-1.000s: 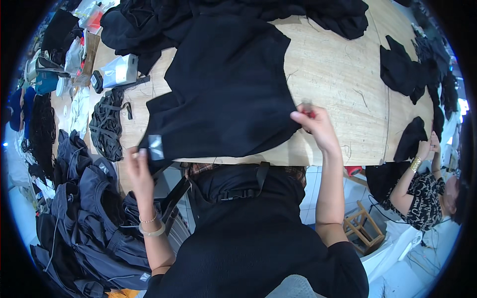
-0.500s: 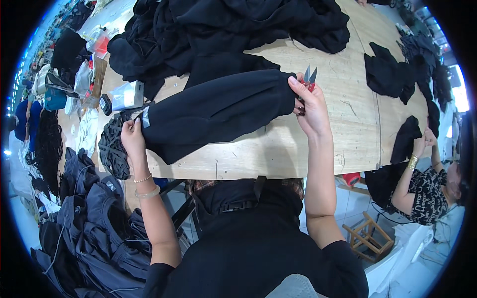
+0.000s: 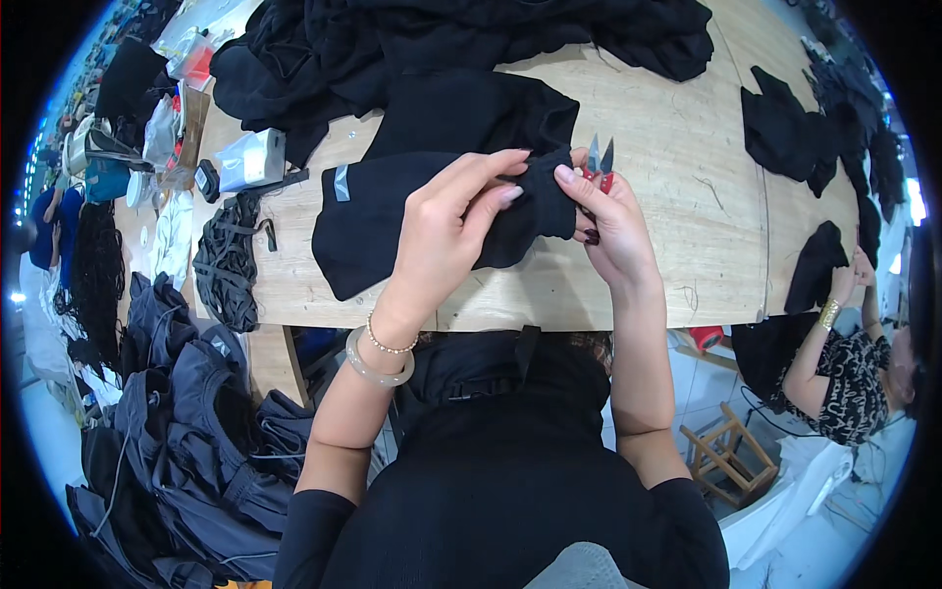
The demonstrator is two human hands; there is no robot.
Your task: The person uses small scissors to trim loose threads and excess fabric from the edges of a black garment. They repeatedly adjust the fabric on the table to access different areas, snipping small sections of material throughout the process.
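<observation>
Pale wooden tabletop (image 3: 687, 275) spreads beneath and beyond both hands. Nearer the wearer, well to the left of the left hand, lies a pile of charcoal garments (image 3: 186, 432); a tangled bundle of dark grey strips (image 3: 228, 265) sits left of that hand. Between bundle and hands, the black garment (image 3: 363, 226) lies on the table, its small silvery patch (image 3: 341, 184) left of the left hand (image 3: 451, 221), whose bent fingers and thumb meet the cloth; whether they pinch it, I cannot tell. Beyond both hands is a heap of black cloth (image 3: 442, 39). The right hand (image 3: 613, 211) grips the garment's cuff (image 3: 552, 196) and red-handled snips (image 3: 601, 177), blades pointing away, parted. Well to its right, a co-worker (image 3: 849, 378) handles dark fabric (image 3: 816, 267).
</observation>
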